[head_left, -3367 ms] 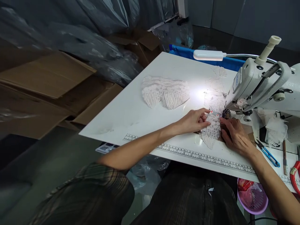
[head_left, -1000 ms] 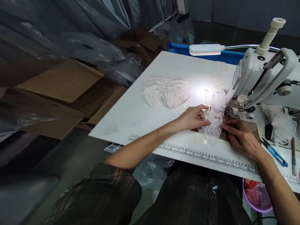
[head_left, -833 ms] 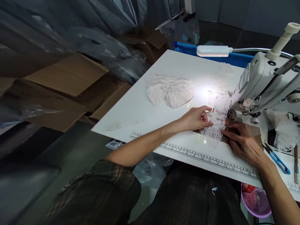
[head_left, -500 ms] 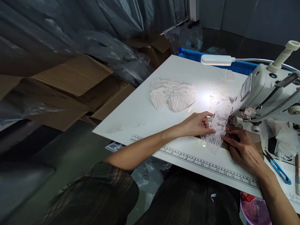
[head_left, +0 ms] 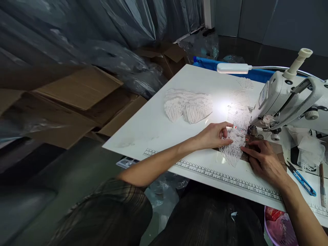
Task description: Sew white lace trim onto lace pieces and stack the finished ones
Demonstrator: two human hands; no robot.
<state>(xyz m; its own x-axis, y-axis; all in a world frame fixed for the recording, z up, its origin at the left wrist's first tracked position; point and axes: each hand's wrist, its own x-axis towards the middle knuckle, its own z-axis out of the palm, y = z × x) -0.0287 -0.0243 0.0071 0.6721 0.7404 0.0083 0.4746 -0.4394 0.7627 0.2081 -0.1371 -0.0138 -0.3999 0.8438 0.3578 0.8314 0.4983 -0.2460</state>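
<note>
A strip of white lace runs under the sewing machine's needle area, over a brown plate on the table. My left hand lies at the lace's left side, index finger and thumb apart on it, the other fingers curled. My right hand rests on the brown plate, its index fingertip touching the lace's right edge and its fingers loosely spread. Small red marks show near the presser foot. The needle itself is too small to make out.
A folded lace piece lies left of the lamp's bright spot. Blue thread snips and white scraps are at the right. A lamp hangs over the table. Cardboard boxes stand at the left, a pink basket below.
The view has shifted slightly, so the machine and snips appear a little further left. Both hands keep nearly the same place and pose on the lace.
</note>
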